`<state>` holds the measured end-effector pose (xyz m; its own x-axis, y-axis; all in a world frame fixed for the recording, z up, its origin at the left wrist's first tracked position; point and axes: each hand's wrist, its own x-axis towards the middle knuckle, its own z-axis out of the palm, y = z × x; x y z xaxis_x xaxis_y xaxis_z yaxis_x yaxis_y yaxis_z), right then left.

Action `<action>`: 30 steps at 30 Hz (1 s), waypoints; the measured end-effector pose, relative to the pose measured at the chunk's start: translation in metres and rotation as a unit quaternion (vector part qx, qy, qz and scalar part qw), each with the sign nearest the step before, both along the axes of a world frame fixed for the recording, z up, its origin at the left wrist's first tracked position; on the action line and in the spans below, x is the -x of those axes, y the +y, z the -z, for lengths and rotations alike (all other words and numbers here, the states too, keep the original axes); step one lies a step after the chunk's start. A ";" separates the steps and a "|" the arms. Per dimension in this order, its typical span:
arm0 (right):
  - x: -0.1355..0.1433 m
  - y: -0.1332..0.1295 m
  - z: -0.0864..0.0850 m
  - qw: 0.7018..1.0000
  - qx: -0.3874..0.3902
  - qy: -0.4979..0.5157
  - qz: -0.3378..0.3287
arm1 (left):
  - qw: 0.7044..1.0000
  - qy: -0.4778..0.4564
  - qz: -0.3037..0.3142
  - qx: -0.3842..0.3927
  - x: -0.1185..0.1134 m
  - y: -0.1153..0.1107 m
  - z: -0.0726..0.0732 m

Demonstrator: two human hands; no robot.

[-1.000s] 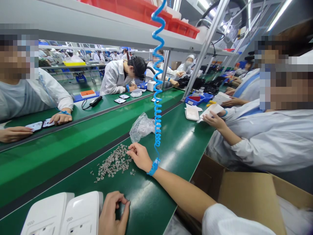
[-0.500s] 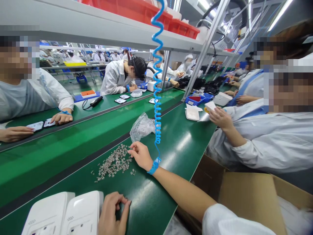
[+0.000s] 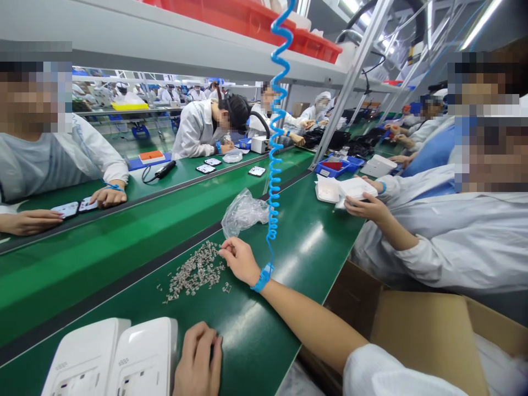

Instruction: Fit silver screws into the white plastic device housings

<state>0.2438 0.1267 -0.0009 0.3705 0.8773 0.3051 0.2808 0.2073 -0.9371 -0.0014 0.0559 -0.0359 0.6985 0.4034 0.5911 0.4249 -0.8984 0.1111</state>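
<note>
A loose pile of small metal parts (image 3: pixel 196 270) lies on the green table (image 3: pixel 243 330). At the pile's right edge is my right hand (image 3: pixel 241 261), thumb and fingertips pinched together; what they hold, if anything, is too small to name. A blue strap (image 3: pixel 262 278) with a coiled cord circles that wrist. My left hand (image 3: pixel 198 360) rests at the bottom, fingers curled and drawn together, its contents hidden. It lies just right of two white plastic housings (image 3: pixel 144 352), (image 3: pixel 84 352) standing side by side.
Behind my right hand lies a clear plastic bag (image 3: pixel 245 212). The coiled blue cord (image 3: pixel 274 187) hangs in front of it. Across the belt (image 3: pixel 124 231) a person's hands touch flat parts. At right a co-worker holds a white piece (image 3: pixel 357 188) above an open cardboard box (image 3: pixel 424 335).
My left hand's fingers have closed further and turned downward. My right hand has barely moved. The co-worker at right has lowered and turned the white piece, now with both hands at it.
</note>
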 end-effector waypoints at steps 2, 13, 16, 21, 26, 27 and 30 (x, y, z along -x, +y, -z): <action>0.000 0.000 0.000 1.000 0.000 -0.006 0.003 | 0.999 0.027 0.020 -0.018 0.002 0.002 0.006; -0.002 0.001 0.002 1.000 -0.006 -0.020 0.004 | 0.996 0.019 0.049 -0.068 -0.011 -0.004 -0.015; -0.002 0.001 0.002 1.000 -0.019 -0.025 -0.001 | 0.998 -0.006 0.048 -0.047 -0.018 -0.006 -0.025; -0.001 0.001 0.004 0.999 -0.028 -0.021 -0.016 | 0.999 -0.015 0.045 0.003 -0.021 -0.008 -0.030; -0.001 0.002 0.007 0.999 -0.025 -0.026 -0.018 | 0.995 0.033 0.064 0.062 -0.013 -0.006 -0.020; -0.001 0.002 0.007 0.999 -0.025 -0.028 -0.018 | 0.994 0.040 0.070 0.076 -0.013 -0.007 -0.018; -0.001 -0.001 0.008 0.999 -0.027 -0.029 -0.028 | 0.991 0.014 0.054 0.120 -0.014 -0.014 -0.014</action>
